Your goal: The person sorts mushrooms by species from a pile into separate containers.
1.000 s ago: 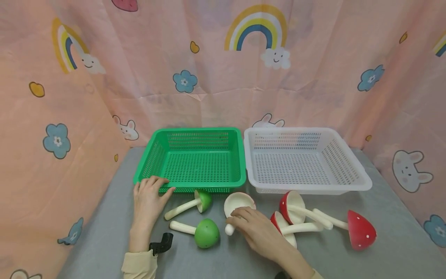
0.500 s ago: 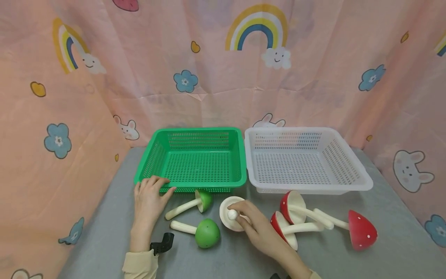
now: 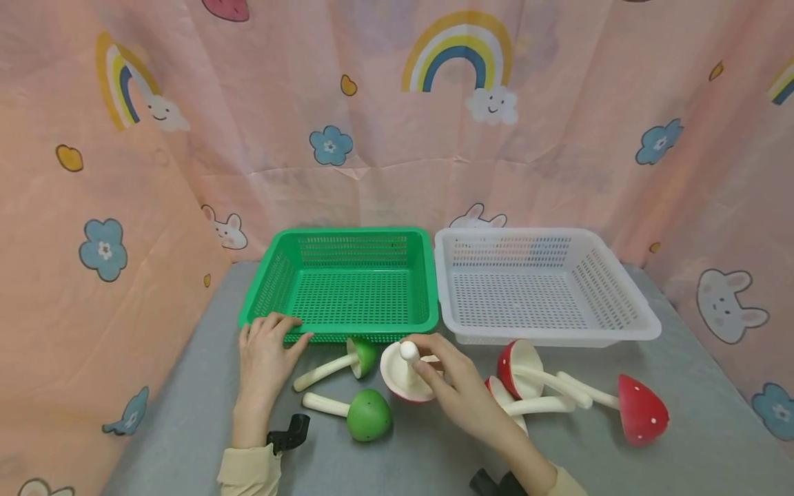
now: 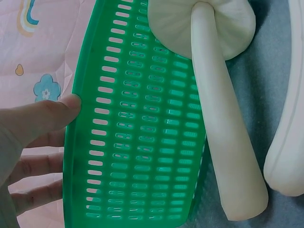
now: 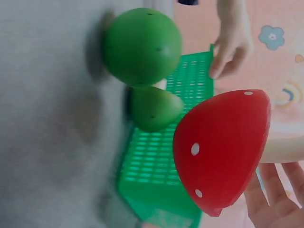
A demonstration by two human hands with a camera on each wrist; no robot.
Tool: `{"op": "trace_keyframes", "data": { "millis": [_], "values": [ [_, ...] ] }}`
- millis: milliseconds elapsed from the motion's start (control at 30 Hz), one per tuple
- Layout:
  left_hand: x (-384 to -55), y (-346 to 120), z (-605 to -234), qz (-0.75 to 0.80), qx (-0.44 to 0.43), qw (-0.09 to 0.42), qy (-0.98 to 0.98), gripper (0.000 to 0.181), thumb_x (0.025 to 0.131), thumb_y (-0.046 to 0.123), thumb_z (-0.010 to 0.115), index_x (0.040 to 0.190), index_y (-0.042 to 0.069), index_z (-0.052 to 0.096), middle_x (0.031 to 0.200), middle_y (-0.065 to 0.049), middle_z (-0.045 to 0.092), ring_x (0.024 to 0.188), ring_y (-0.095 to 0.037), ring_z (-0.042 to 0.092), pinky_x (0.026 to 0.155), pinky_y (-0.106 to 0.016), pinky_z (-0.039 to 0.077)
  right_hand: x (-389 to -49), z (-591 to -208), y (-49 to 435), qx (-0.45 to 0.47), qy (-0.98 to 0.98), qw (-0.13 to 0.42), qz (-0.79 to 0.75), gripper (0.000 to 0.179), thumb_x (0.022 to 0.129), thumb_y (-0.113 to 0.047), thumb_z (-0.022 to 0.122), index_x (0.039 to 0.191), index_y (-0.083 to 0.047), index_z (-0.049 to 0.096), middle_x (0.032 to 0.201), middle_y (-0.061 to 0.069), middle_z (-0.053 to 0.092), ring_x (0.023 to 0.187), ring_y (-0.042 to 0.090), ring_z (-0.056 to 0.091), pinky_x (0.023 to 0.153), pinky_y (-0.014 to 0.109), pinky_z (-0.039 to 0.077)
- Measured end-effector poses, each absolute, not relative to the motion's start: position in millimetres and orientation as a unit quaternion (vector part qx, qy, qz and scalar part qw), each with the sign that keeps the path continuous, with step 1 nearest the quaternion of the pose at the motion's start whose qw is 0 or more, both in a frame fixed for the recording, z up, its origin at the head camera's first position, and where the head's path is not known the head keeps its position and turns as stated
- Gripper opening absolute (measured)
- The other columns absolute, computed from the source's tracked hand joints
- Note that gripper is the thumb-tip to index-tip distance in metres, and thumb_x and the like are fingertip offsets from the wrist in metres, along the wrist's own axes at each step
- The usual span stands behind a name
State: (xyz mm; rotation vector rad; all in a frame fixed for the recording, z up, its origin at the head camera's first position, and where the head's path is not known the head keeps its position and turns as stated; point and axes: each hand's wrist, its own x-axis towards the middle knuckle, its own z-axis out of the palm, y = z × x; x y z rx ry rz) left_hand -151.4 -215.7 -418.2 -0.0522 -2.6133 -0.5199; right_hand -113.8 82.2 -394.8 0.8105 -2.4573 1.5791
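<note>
My right hand (image 3: 459, 389) pinches the stem of a red toy mushroom (image 3: 393, 375), its pale underside and stem end facing up. In the right wrist view its white-dotted red cap (image 5: 221, 147) is raised above the grey table. My left hand (image 3: 260, 368) grips the front rim of a green basket (image 3: 366, 331) near the left corner; in the left wrist view the thumb (image 4: 59, 111) lies outside the rim, fingers behind it. Two green toy mushrooms lie close by: one cap (image 3: 364, 357) near the basket, the other (image 3: 369, 415) nearer me.
Beside the green basket stands a white basket (image 3: 552, 336). Three more red mushrooms lie at the right: two overlapping, one cap (image 3: 524, 368) near the white basket and one stem (image 3: 540, 405) in front, plus a cap (image 3: 645, 410) farther right. A patterned pink curtain (image 3: 384, 193) hangs behind.
My right hand has taken the red mushroom by its stem, turned the stem end upward and lifted it. My left hand has stayed on the basket rim.
</note>
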Motion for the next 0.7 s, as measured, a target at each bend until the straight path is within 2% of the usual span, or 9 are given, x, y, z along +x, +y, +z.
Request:
{"op": "trace_keyframes", "data": {
  "millis": [200, 467, 700],
  "values": [
    [-151.2, -215.0, -418.1, -0.191, -0.019, 0.241, -0.951, 0.030, 0.079, 0.027, 0.080, 0.103, 0.011, 0.072, 0.107, -0.011, 0.066, 0.109, -0.036, 0.053, 0.108, -0.067, 0.026, -123.9, -373.2, 79.9, 0.269, -0.811, 0.073, 0.514, 0.033, 0.097, -0.015, 0.056, 0.130, -0.019, 0.054, 0.117, -0.003, 0.063, 0.107, 0.010, 0.060, 0.085, 0.032, 0.055],
    [-151.2, -215.2, -416.5, -0.191, -0.018, 0.236, -0.953, 0.031, 0.079, 0.027, 0.079, 0.104, 0.011, 0.072, 0.107, -0.011, 0.066, 0.110, -0.036, 0.053, 0.108, -0.067, 0.026, -145.0, -344.3, 76.8, 0.240, -0.828, 0.011, 0.508, 0.033, 0.098, -0.022, 0.056, 0.130, -0.023, 0.053, 0.118, 0.003, 0.064, 0.109, 0.017, 0.059, 0.088, 0.036, 0.051],
    [-151.4, -215.5, -417.9, -0.191, -0.017, 0.234, -0.953, 0.031, 0.080, 0.028, 0.078, 0.105, 0.011, 0.072, 0.108, -0.011, 0.066, 0.110, -0.036, 0.053, 0.109, -0.067, 0.026, -164.7, -332.4, 72.8, 0.237, -0.834, 0.001, 0.498, 0.032, 0.097, -0.026, 0.056, 0.129, -0.022, 0.054, 0.112, 0.005, 0.065, 0.100, 0.019, 0.061, 0.086, 0.037, 0.051]
  ]
}}
